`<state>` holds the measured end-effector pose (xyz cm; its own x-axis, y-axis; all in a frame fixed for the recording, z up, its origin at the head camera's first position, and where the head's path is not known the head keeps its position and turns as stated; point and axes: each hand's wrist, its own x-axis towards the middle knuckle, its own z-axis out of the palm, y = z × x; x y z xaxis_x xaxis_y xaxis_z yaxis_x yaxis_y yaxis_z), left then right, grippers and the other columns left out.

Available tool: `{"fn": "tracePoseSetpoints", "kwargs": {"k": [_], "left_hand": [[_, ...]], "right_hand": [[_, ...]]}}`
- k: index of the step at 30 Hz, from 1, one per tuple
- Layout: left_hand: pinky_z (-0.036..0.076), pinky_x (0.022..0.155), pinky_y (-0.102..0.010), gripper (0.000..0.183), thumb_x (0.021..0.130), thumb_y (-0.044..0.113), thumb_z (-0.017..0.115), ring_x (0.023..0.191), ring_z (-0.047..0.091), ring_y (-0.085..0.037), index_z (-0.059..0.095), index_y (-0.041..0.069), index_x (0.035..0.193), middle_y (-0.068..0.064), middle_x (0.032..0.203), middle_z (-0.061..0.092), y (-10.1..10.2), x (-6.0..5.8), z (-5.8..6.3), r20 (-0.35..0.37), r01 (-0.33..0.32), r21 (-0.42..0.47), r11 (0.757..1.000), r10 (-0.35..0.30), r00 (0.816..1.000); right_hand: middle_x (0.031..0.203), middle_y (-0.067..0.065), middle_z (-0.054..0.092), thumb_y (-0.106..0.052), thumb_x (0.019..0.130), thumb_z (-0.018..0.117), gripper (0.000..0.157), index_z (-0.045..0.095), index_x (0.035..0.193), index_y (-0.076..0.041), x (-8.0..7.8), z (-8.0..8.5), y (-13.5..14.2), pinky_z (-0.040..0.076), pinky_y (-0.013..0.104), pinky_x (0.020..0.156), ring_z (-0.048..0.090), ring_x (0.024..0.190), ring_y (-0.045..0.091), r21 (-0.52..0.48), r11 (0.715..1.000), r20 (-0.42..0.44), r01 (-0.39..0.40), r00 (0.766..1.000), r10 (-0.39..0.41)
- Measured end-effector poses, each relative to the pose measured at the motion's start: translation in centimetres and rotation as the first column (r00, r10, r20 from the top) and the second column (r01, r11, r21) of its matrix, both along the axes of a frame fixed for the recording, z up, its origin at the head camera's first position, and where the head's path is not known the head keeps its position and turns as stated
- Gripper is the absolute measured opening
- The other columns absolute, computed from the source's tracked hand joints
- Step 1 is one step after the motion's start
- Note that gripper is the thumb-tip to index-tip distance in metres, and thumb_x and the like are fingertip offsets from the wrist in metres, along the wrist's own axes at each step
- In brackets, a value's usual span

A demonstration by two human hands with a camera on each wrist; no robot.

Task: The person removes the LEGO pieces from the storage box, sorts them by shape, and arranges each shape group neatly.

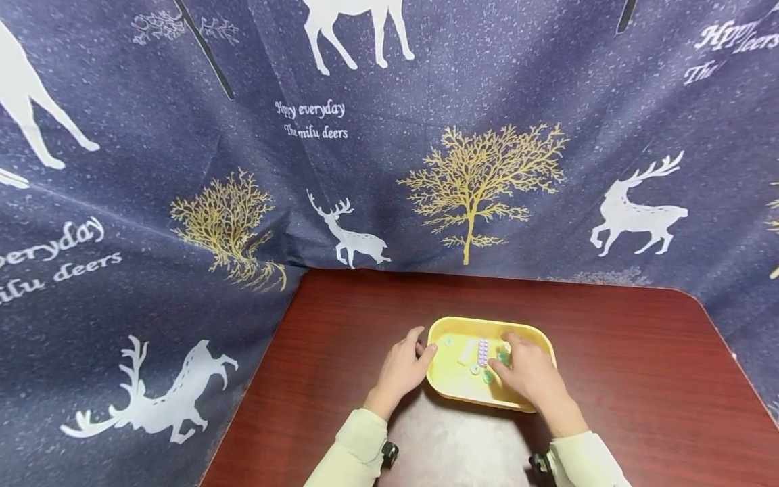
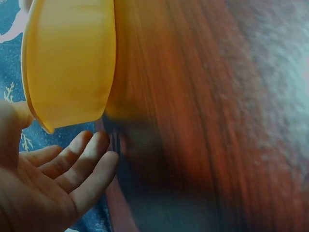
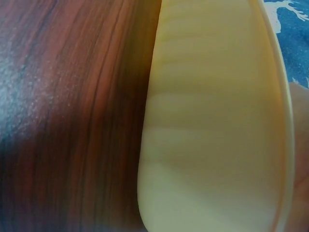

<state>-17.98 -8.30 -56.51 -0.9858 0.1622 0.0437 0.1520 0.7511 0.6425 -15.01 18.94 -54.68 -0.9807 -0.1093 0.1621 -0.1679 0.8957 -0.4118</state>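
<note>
Nearest: pale sleeves (image 1: 349, 446), small dark devices at both wrists

Left hand (image 1: 402, 368): at the tub's left end, thumb at the rim, other fingers loose and parted outside the wall; no firm grip seen

Right hand (image 1: 529, 372): reached over the tub's right end, down among the small pieces, thumb and forefinger apart; whether it had hold of one, could not tell

Tub (image 1: 481, 401): yellow, on the table in front of the person, a hand at each end. Looked like thin moulded plastic, so probably light, with some flex in the walls; smooth, perhaps a little slippery, hardly fragile. Best hold judged to be the lip at the left and right ends, one hand each, kept level for the loose contents

Inside, left to right: a green disc (image 1: 448, 341), a pale yellow block (image 1: 468, 353), a lilac studded block (image 1: 483, 352), more green pieces near the right hand. All seemed light and stiff; blocks best pinched by their long sides, discs by the edge, being flat and awkward to lift

Table (image 1: 633, 352): red-brown wood grain, glossy, pale glare on the near side; the tub might slide if pushed

Farthest: dark blue cloth (image 1: 523, 81), hung beyond and to the left, creased, printed with white deer, gold trees, lettering
</note>
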Motion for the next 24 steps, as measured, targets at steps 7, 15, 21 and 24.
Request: {"fn": "tracePoseSetpoints", "kwargs": {"k": [7,15,21,24], "left_hand": [[0.051,0.072,-0.03,0.058,0.101,0.048,0.058,0.077,0.055,-0.009,0.054,0.012,0.146,0.01,0.083,0.059,0.7,-0.4,0.2,0.051,-0.031,0.049,0.998,0.029,0.998],[0.048,0.069,-0.028,0.058,0.1,0.046,0.059,0.074,0.053,-0.009,0.055,0.008,0.144,0.008,0.083,0.058,1.2,-0.5,0.3,0.094,-0.053,0.109,0.993,0.043,0.995],[0.047,0.071,-0.026,0.053,0.101,0.039,0.061,0.073,0.053,-0.009,0.056,0.008,0.144,0.006,0.082,0.058,1.1,-0.7,0.2,0.127,-0.057,0.183,0.982,0.034,0.991],[0.051,0.069,-0.023,0.05,0.1,0.034,0.063,0.073,0.054,-0.007,0.058,0.006,0.141,0.005,0.082,0.058,1.0,-0.8,0.0,0.133,-0.05,0.234,0.971,0.019,0.991]], "right_hand": [[0.115,0.027,0.069,-0.04,0.085,0.079,0.065,0.059,0.131,0.002,-0.7,-0.8,-0.4,0.057,0.061,0.088,0.067,0.102,0.047,0.011,0.999,0.09,0.043,0.995,-0.044],[0.112,0.022,0.068,-0.04,0.081,0.08,0.061,0.062,0.126,-0.002,-1.2,-1.2,-0.9,0.058,0.059,0.085,0.067,0.098,0.044,0.017,0.997,0.104,0.077,0.992,-0.079],[0.111,0.02,0.068,-0.04,0.082,0.08,0.059,0.064,0.122,-0.001,-1.3,-1.2,-1.0,0.058,0.058,0.084,0.067,0.097,0.043,0.028,0.997,0.123,0.074,0.989,-0.077],[0.116,0.02,0.067,-0.04,0.082,0.079,0.058,0.065,0.123,0.0,-1.3,-1.2,-1.0,0.058,0.058,0.087,0.067,0.1,0.044,0.024,0.997,0.136,0.068,0.988,-0.07]]}}
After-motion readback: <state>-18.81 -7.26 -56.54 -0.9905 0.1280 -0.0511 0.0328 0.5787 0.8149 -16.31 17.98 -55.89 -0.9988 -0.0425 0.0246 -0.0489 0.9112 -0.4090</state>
